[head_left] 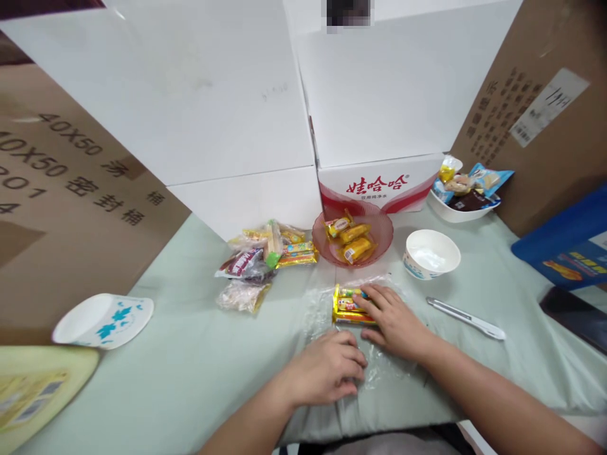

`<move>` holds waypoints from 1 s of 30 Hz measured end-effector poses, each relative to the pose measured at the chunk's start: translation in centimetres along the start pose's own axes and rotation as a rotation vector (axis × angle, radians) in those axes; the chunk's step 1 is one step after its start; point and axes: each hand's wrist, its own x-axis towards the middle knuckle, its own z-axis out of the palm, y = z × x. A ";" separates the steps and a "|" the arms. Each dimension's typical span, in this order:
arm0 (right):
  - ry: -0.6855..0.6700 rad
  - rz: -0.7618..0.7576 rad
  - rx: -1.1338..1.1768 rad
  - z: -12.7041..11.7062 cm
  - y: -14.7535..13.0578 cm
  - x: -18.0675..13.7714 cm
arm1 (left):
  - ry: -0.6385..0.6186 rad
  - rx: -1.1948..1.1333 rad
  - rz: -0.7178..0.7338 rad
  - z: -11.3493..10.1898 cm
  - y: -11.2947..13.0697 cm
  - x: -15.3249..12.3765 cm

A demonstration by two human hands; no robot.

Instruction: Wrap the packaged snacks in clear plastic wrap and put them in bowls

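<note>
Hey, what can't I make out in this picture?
All in the head view:
Snack bars: right ends hidden by the right hand.
Left palm: hidden by the back of the left hand, so any grip on the clear plastic is unclear.
Yellow container: cut off by the left edge.
Dark slab: cut off by the right edge.
Snack bars' fine print: too small and blurred.

I look at a table (180, 385) covered with a pale green cloth (535, 373), creased toward the right, and fenced in by cardboard. Tall white panels (222, 88) stand across the back; below them, right of the middle, is a white box (379, 183) with red lettering. A brown carton (61, 221) printed with large dark characters stands on the left; a brown panel (531, 170) bearing a white label (549, 107) closes the right. The light is soft.
</note>
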 end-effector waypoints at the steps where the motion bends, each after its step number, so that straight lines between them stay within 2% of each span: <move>1: -0.014 0.035 -0.012 0.1 0.1 0.1 | -0.003 -0.033 0.014 0.0 -0.1 0.0; 7: 0.017 0.195 -0.013 -0.5 2.1 0.0 | 0.000 -0.183 0.046 0.3 -1.0 0.2; 10: 0.044 0.105 0.039 -2.1 2.6 -0.5 | -0.035 -0.269 0.048 0.1 -1.3 0.0; 12: 0.123 0.010 0.120 -3.7 2.4 -0.2 | -0.055 -0.326 0.044 -0.3 -1.3 -0.1; 15: 0.305 0.022 0.143 -6.2 1.9 1.9 | -0.061 -0.408 0.058 -1.0 -1.1 0.0; 18: 0.373 0.192 0.057 -7.4 1.6 5.9 | -0.046 -0.498 0.083 -1.2 -1.3 0.0; 21: 0.266 0.388 0.010 -6.6 0.9 10.2 | -0.040 -0.571 0.044 -1.2 -1.8 -0.2; 23: 0.140 0.426 -0.007 -5.3 0.0 12.2 | -0.044 -0.599 0.006 -1.1 -2.3 -0.3; 25: 0.041 0.385 -0.026 -4.1 -0.8 13.1 | -0.052 -0.614 -0.016 -1.2 -2.5 -0.5; 27: 0.019 0.326 -0.057 -3.2 -1.4 12.8 | -0.059 -0.620 -0.039 -1.3 -2.6 -0.5; 30: 0.149 0.193 -0.063 -2.5 -1.6 10.6 | -0.044 -0.619 -0.050 -1.4 -2.3 -0.5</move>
